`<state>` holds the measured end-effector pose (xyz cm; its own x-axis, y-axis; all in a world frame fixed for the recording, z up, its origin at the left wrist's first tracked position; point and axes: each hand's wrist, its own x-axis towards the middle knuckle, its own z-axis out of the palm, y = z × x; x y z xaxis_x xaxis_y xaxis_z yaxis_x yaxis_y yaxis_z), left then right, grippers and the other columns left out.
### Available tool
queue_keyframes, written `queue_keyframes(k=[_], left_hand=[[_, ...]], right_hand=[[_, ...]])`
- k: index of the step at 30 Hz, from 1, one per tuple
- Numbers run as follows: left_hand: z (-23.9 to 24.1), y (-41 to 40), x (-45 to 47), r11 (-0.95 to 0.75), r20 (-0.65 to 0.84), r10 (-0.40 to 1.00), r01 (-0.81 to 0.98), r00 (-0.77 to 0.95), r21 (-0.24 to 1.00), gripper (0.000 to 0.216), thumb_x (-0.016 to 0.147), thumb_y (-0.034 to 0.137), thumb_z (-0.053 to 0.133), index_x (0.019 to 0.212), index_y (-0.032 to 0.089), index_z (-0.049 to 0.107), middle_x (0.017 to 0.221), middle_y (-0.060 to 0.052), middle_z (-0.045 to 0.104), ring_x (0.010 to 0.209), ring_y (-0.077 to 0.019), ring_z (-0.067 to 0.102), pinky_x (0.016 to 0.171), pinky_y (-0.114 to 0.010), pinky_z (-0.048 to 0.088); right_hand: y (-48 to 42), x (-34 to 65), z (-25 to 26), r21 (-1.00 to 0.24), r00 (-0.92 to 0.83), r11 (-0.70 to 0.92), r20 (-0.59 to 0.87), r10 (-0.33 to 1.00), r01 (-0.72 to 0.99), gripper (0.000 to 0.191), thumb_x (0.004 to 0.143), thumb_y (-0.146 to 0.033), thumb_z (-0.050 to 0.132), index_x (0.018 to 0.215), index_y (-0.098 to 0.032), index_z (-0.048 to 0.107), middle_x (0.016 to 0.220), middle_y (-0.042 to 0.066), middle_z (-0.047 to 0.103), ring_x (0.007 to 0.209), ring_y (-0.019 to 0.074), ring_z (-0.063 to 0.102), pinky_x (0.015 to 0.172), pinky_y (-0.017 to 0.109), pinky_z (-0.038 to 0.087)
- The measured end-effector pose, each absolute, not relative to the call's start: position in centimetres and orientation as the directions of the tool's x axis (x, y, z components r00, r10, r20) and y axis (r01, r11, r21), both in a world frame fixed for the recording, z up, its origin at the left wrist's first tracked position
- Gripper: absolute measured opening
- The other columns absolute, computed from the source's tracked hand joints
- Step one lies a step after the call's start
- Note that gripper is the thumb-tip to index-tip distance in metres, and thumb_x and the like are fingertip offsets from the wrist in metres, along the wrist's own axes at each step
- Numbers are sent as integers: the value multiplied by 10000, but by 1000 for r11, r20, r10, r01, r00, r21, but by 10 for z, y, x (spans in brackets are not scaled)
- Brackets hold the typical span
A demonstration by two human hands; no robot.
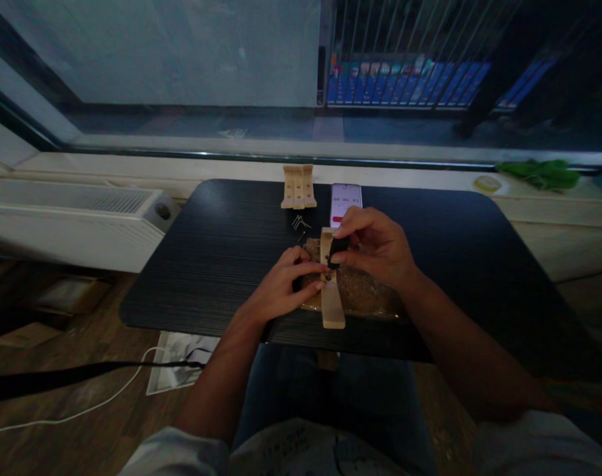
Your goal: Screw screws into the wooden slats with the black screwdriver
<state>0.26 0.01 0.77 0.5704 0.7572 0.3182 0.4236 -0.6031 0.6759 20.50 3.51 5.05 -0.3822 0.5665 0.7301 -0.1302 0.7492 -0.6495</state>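
A pale wooden bracket [333,307] with holes along it lies on a brown, plastic-wrapped slab [367,291] near the table's front edge. My left hand [283,281] presses its index finger and thumb against the bracket's left side, around the holes. My right hand [380,244] pinches a short black screwdriver [338,250] over the middle of the bracket. Its tip sits close to a hole, too small and dark to make out. Several loose screws [298,223] lie behind my left hand.
More wooden brackets [298,187] stand side by side at the back of the dark table [191,264]. A phone [346,201] with a lit screen lies beyond my right hand. A radiator [82,211] is at left; leafy greens [538,174] rest on the windowsill at right.
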Motion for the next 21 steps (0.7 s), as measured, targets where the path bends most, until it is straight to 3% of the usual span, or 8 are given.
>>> queue_keyframes(k=[4, 10, 15, 21], left_hand=[[7, 0, 2, -601, 311, 760, 436, 570, 669, 269, 920, 357, 550, 1083, 197, 691, 975, -67, 515, 992, -235, 506, 889, -409, 462], [4, 1, 1, -612, 334, 756, 427, 563, 666, 256, 907, 351, 573, 1093, 218, 689, 995, -70, 535, 1008, -240, 511, 914, -425, 459], [6, 0, 2, -610, 330, 756, 428, 565, 667, 260, 911, 327, 560, 1075, 182, 699, 988, -76, 534, 1042, -242, 515, 949, -413, 449], [6, 0, 2, -609, 324, 757, 436, 567, 662, 255, 911, 324, 558, 1084, 195, 693, 1043, -83, 537, 1049, -248, 515, 945, -423, 447]], right_hand=[[32, 206, 53, -669, -461, 730, 695, 551, -137, 252, 811, -263, 714, 1052, -262, 639, 850, -12, 578, 685, 107, 505, 555, 236, 396], [28, 210, 60, -734, -562, 655, 623, 544, -180, 213, 894, -207, 601, 1106, -218, 593, 1110, 57, 663, 876, 118, 637, 623, 230, 473], [28, 214, 62, -807, -578, 567, 546, 606, -167, 215, 887, -211, 623, 1099, -199, 587, 914, 10, 684, 790, 92, 657, 630, 208, 498], [30, 213, 60, -814, -526, 569, 538, 658, -121, 257, 839, -238, 686, 1079, -195, 607, 954, 10, 681, 675, 60, 597, 588, 203, 473]])
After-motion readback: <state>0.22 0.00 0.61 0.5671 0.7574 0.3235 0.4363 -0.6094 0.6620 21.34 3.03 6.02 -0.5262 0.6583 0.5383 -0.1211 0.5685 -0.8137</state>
